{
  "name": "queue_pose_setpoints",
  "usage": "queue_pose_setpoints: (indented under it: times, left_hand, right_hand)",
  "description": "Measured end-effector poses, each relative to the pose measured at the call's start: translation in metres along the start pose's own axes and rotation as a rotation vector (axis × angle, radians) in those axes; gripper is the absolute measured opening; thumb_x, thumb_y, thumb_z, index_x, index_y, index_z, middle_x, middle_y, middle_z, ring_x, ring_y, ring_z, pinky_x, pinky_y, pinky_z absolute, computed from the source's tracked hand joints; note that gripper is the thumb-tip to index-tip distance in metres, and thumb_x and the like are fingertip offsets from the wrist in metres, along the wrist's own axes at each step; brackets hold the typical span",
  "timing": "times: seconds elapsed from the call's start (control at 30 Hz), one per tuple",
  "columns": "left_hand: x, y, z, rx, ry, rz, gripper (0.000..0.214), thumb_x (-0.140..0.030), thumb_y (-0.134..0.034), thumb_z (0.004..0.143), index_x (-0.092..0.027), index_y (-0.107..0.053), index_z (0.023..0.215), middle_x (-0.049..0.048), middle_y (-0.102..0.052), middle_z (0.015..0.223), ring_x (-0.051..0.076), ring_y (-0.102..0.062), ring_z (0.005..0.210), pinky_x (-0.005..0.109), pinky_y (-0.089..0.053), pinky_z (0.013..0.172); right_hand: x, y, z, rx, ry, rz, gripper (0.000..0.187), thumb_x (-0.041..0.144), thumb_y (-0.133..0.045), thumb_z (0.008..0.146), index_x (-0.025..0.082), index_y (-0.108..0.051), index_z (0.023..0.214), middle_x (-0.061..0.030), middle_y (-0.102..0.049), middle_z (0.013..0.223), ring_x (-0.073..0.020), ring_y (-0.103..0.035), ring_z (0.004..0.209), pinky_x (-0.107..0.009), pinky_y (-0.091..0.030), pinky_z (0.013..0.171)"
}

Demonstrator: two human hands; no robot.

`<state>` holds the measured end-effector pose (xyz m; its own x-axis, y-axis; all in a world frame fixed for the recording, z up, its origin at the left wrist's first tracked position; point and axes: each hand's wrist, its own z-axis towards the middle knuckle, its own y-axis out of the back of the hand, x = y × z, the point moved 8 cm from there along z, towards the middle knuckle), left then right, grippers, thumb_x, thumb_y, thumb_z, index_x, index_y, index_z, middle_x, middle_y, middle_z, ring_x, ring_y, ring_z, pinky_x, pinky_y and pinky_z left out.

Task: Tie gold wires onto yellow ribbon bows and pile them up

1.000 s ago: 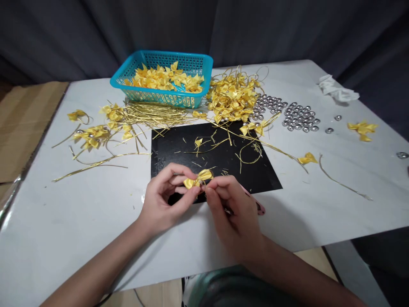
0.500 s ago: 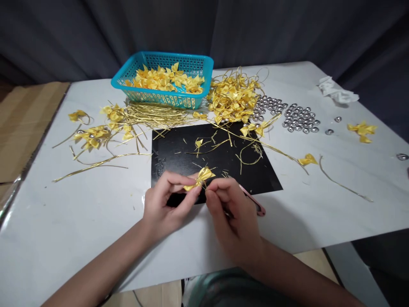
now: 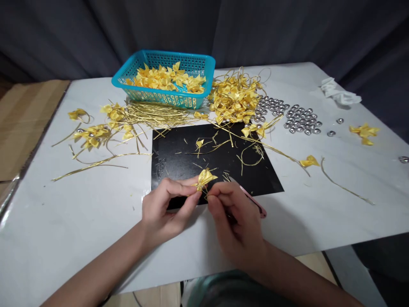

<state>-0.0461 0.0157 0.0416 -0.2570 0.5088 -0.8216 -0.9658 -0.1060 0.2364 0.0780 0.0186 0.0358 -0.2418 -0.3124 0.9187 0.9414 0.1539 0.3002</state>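
Between thumb and fingers, my left hand [image 3: 171,204] pinches a yellow ribbon bow [image 3: 206,178] at its gathered middle. My right hand [image 3: 234,213] is closed beside it, with thumb and forefinger pinching a thin gold wire [image 3: 206,192] that runs from the bow. Both hands are over the near edge of a black mat [image 3: 179,160]. A pink-handled cutter [image 3: 255,201] lies partly hidden behind my right hand. Wire scraps and a loop of gold wire [image 3: 242,162] lie on the mat.
A blue basket [image 3: 209,70] of yellow ribbon pieces stands at the back. Beside it are a pile of finished-looking bows [image 3: 234,100], gold wires [image 3: 156,114] and silver beads [image 3: 302,119]. A white cloth [image 3: 340,93] lies at the far right, and cardboard [image 3: 25,123] borders the left.
The bow has turned in my left fingers, so its loops point more up and right. My right hand has shifted slightly right and down, still pinching the wire.
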Motion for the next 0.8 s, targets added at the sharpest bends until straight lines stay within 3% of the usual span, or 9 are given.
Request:
queue_pose_setpoints:
  times: [0.3,0.5,0.8]
  left_hand:
    - [-0.004,0.002,0.0,0.022,-0.027,0.085,0.024,-0.002,-0.062,0.074,-0.019,-0.058,0.092,0.0073,-0.072,0.103,0.018,-0.07,0.087,0.029,-0.06,0.072]
    - [-0.014,-0.004,-0.001,0.121,-0.119,0.115,0.024,-0.002,-0.059,0.075,-0.02,-0.06,0.09,0.0079,-0.072,0.103,0.02,-0.07,0.085,0.029,-0.06,0.07]
    - [-0.022,-0.001,0.001,0.104,-0.223,0.174,0.028,-0.004,-0.063,0.073,-0.02,-0.059,0.095,0.0093,-0.071,0.106,0.019,-0.07,0.086,0.027,-0.061,0.068]
  right_hand:
    - [-0.007,-0.004,-0.004,-0.013,-0.066,0.034,0.007,0.014,-0.04,0.09,0.019,-0.043,0.086,0.0076,-0.037,0.054,-0.0029,-0.032,0.039,-0.015,-0.022,0.036]
    - [0.003,-0.004,-0.005,-0.012,0.006,0.139,0.009,0.012,-0.039,0.09,0.021,-0.042,0.088,0.0069,-0.041,0.056,-0.0036,-0.031,0.041,-0.015,-0.023,0.038]
    - [-0.002,-0.01,-0.006,0.019,-0.028,0.288,0.008,0.015,-0.036,0.092,0.021,-0.042,0.091,0.0058,-0.039,0.061,-0.0056,-0.034,0.048,-0.016,-0.028,0.044]
